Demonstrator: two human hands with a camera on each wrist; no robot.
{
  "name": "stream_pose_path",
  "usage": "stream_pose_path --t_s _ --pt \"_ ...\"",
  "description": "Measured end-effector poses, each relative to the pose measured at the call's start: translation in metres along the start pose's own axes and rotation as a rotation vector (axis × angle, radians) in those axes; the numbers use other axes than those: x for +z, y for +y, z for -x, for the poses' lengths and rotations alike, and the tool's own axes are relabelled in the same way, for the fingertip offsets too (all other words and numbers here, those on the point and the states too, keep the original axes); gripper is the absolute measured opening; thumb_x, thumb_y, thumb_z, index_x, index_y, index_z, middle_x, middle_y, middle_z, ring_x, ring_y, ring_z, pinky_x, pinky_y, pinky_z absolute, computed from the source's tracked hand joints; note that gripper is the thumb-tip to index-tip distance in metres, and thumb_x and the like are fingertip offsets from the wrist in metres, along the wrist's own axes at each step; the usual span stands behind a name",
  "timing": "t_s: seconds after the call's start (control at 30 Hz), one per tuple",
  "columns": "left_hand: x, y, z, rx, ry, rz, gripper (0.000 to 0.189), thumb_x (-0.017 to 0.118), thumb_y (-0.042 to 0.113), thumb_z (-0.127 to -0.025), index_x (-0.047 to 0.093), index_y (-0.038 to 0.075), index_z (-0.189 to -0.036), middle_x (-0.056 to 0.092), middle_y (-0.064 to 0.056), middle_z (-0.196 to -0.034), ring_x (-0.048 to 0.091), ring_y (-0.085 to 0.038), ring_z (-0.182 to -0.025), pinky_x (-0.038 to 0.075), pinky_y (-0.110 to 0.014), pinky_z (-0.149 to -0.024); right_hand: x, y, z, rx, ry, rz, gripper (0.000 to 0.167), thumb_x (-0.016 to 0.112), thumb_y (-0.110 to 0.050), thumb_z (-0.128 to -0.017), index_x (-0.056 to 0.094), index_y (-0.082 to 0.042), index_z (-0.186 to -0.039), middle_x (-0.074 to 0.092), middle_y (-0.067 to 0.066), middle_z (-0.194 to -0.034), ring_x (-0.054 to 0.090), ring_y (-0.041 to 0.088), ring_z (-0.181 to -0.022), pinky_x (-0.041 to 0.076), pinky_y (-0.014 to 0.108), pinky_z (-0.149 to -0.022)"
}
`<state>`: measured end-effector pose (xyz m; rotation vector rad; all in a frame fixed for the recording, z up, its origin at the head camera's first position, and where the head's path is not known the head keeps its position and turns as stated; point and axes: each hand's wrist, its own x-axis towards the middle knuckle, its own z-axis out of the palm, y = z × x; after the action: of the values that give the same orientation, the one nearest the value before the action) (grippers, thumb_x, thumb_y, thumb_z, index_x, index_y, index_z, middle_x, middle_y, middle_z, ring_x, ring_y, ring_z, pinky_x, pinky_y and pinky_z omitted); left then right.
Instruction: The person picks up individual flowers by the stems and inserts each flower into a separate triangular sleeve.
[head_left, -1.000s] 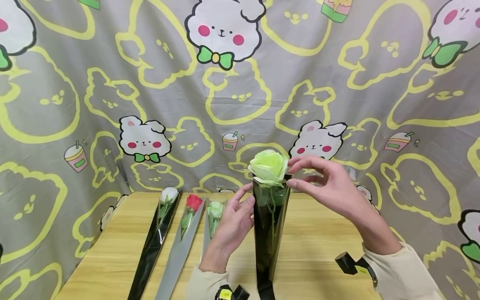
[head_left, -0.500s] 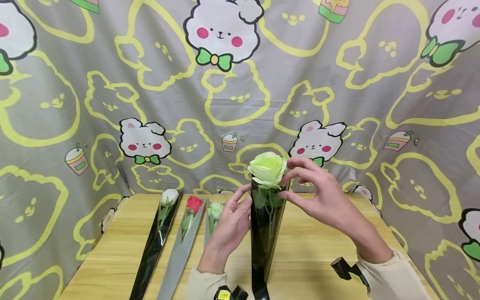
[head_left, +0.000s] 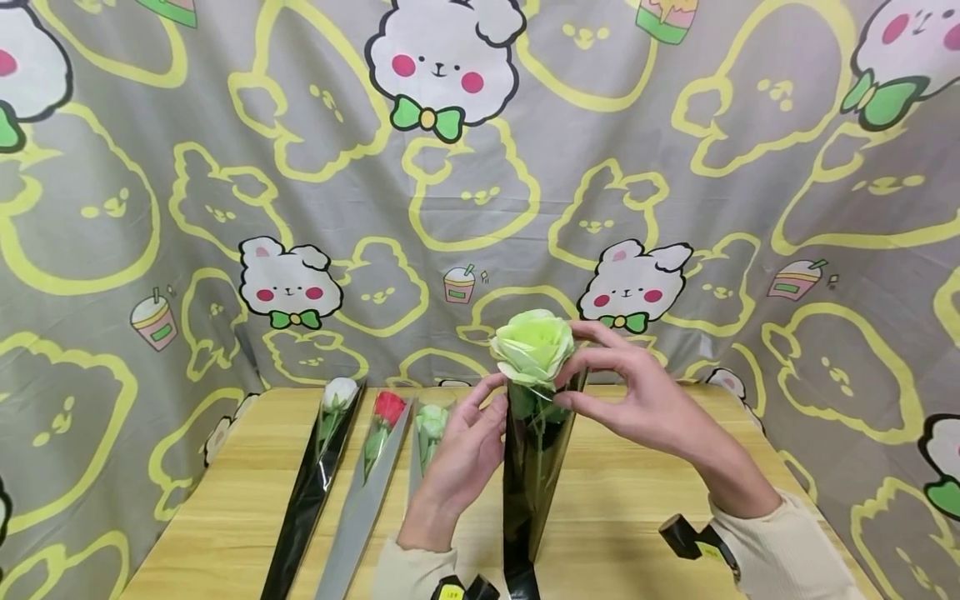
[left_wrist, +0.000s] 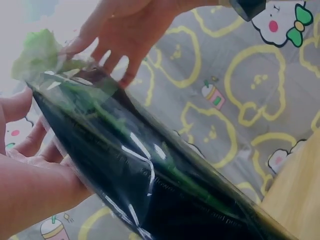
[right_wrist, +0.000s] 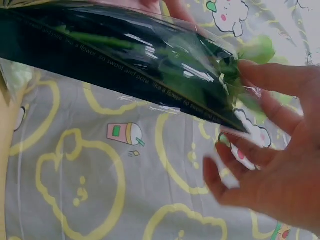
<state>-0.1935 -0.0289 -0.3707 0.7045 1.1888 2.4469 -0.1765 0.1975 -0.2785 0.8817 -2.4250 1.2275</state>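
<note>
A light green artificial rose (head_left: 532, 348) stands upright in a black and clear flower sleeve (head_left: 534, 483), its bloom above the opening. My left hand (head_left: 459, 454) holds the sleeve's left edge near the top, with the thumb in front and fingers behind. Beside the bloom, my right hand (head_left: 637, 392) pinches the sleeve's clear lip between thumb and index finger. In the right wrist view that thumb presses on the clear film, while the other fingers of my right hand (right_wrist: 280, 160) are spread. Leaves and the green stem show through the film in the left wrist view.
Three wrapped roses lie side by side on the wooden table (head_left: 645, 500): a white rose (head_left: 340, 392) in black, a red rose (head_left: 389, 408) in grey, and a pale green rose (head_left: 431, 421) partly hidden by my left hand. A patterned curtain (head_left: 480, 208) hangs behind.
My right hand has moved left and slightly down, from the sleeve's right corner to just under the bloom. The bloom has shifted slightly down and left. My left hand has hardly moved.
</note>
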Motion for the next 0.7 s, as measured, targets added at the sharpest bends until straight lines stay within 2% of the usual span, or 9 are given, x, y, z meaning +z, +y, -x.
stream_pose_path --t_s 0.17,0.3,0.4,0.57,0.7 --pt "-0.001 -0.002 0.002 -0.028 0.021 -0.02 0.026 0.049 0.021 -0.11 0.049 0.016 -0.136 0.066 0.003 -0.11 0.061 -0.012 -0.095 0.051 -0.03 -0.081 0.008 0.003 0.0 0.039 0.009 -0.023 0.017 0.087 -0.015 -0.085 0.073 -0.025 -0.085 0.057 0.002 -0.139 0.053 0.027 -0.128 0.04 0.055 -0.105" --pt "0.001 -0.003 0.003 -0.044 0.024 -0.03 0.025 0.049 0.021 -0.11 0.048 0.017 -0.135 0.065 0.003 -0.107 0.061 -0.012 -0.094 0.051 -0.031 -0.081 0.01 0.007 0.0 0.026 -0.039 -0.146 0.018 0.083 -0.007 -0.087 0.073 -0.023 -0.086 0.059 0.0 -0.131 0.056 0.024 -0.12 0.045 0.041 -0.102" --pt "0.001 -0.002 0.003 -0.04 0.021 -0.039 0.028 0.048 0.022 -0.111 0.049 0.016 -0.138 0.068 0.002 -0.109 0.062 -0.012 -0.095 0.052 -0.032 -0.082 0.01 0.009 0.001 0.03 -0.046 -0.208 0.015 0.082 -0.007 -0.088 0.076 -0.02 -0.092 0.058 0.0 -0.132 0.054 0.022 -0.124 0.046 0.03 -0.102" --pt "0.0 0.0 0.002 -0.037 0.049 -0.059 0.028 0.048 0.023 -0.111 0.048 0.016 -0.138 0.067 0.002 -0.106 0.062 -0.013 -0.092 0.05 -0.031 -0.078 0.009 0.011 0.003 0.037 0.04 -0.212 0.014 0.078 -0.005 -0.091 0.08 -0.017 -0.099 0.055 0.003 -0.145 0.043 0.019 -0.14 0.042 0.022 -0.105" --pt "0.0 0.003 0.002 -0.022 0.051 -0.064 0.029 0.049 0.022 -0.111 0.047 0.016 -0.139 0.065 0.001 -0.11 0.062 -0.014 -0.093 0.049 -0.03 -0.078 0.011 0.01 0.003 -0.015 0.104 -0.206 0.015 0.075 0.0 -0.092 0.079 -0.013 -0.097 0.056 0.006 -0.142 0.044 0.022 -0.138 0.043 0.022 -0.104"
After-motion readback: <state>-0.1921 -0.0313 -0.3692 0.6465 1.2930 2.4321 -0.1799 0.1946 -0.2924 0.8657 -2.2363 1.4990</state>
